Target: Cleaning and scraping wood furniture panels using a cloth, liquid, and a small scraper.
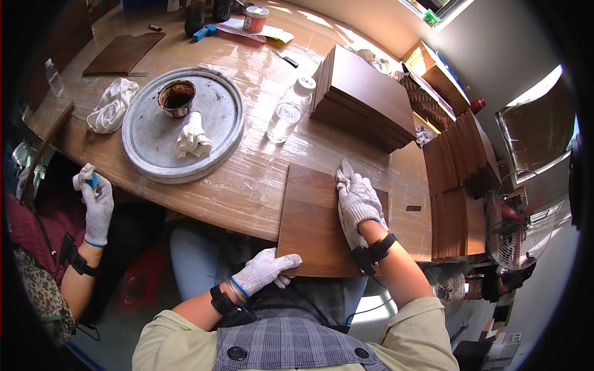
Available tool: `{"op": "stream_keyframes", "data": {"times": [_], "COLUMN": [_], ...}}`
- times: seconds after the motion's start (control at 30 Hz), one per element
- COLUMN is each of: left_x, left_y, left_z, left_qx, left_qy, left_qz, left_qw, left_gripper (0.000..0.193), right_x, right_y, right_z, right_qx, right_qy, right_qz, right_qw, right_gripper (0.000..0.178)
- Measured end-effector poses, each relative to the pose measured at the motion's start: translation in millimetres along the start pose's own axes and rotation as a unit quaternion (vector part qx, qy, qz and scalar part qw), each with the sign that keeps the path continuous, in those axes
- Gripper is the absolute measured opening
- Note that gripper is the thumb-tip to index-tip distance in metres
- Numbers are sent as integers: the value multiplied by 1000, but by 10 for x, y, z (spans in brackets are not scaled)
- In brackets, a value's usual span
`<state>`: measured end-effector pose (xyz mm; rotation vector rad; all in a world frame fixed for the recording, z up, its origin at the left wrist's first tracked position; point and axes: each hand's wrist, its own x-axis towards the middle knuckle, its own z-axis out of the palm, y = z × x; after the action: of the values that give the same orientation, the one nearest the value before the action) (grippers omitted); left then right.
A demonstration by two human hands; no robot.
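Observation:
A dark brown wooden board lies in front of me, its near end jutting past the table edge. My left hand, in a white knitted glove, grips the board's near left corner, thumb on top and fingers underneath. On the board's right part, my gloved right hand is closed over a white cloth pressed to the surface. Part of the cloth sticks out beyond the fingers, and more shows beside the wrist. Beyond the board stands a clear bottle with a white cap.
Stacked brown boards stand behind, with further stacks at right. A round grey tray carries a cup of dark liquid and a crumpled cloth. At left, a co-worker's gloved hand holds something white and blue. A fan stands far right.

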<state>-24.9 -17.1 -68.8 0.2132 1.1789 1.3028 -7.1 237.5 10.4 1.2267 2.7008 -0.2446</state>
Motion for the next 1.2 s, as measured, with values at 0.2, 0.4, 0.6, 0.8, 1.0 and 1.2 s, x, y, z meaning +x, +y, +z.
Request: {"op": "stream_keyframes", "data": {"times": [0.2, 0.4, 0.6, 0.8, 1.0, 1.2], "left_x": [1, -3, -14, 31, 20, 3], "left_y": [29, 6, 4, -7, 3, -14], "left_z": [2, -11, -3, -27, 5, -35], "left_qx": [7, 8, 8, 4, 17, 14], "left_qy": [-10, 2, -13, -13, -15, -23], "left_qz": [1, 15, 5, 10, 20, 13], "left_qw": [1000, 1000, 1000, 1000, 1000, 1000], "left_gripper": [35, 43, 35, 37, 41, 45], "right_x": [24, -698, -165, -453, 88, -329], "right_y": [-873, -596, -286, -709, -295, -705], "right_z": [47, -53, -130, 61, 38, 205], "right_qx": [44, -25, 3, -45, -8, 7], "right_qy": [3, -90, -44, 2, 36, -27], "right_qz": [-191, -224, -102, -287, -72, -281], "right_qw": [981, 970, 994, 957, 997, 959], "right_gripper": [41, 34, 35, 38, 35, 35]}}
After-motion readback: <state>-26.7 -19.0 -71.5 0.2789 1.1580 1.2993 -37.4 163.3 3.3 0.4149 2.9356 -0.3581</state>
